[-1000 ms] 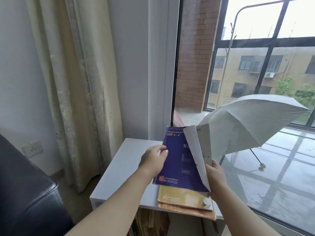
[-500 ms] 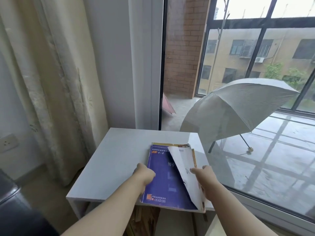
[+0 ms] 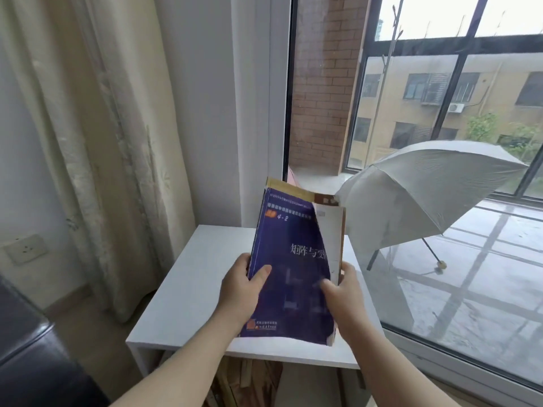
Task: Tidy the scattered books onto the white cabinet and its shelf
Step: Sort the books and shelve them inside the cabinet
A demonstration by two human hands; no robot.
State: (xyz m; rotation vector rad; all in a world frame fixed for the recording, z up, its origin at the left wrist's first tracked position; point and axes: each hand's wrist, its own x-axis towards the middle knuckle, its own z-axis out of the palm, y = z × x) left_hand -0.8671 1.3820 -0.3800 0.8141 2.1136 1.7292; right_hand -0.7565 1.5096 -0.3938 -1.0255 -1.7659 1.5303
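Note:
A dark blue paperback (image 3: 289,268) with white lettering is tilted up above the white cabinet (image 3: 188,295), with a yellow book (image 3: 289,190) stacked behind it. My left hand (image 3: 239,292) grips the stack's left edge, thumb on the blue cover. My right hand (image 3: 342,292) grips the right edge, thumb on the cover, where the cover's upper right corner curls away from white pages. More books (image 3: 249,377) stand on the shelf under the cabinet top, partly hidden.
A cream curtain (image 3: 117,142) hangs left of the cabinet. A black leather seat (image 3: 32,356) fills the lower left corner. Glass (image 3: 458,289) borders the cabinet's right side, with an open grey umbrella (image 3: 426,189) outside.
The stack lay flat on the cabinet top half a second ago; both hands have now lifted and tilted it upright. The camera view has shifted closer.

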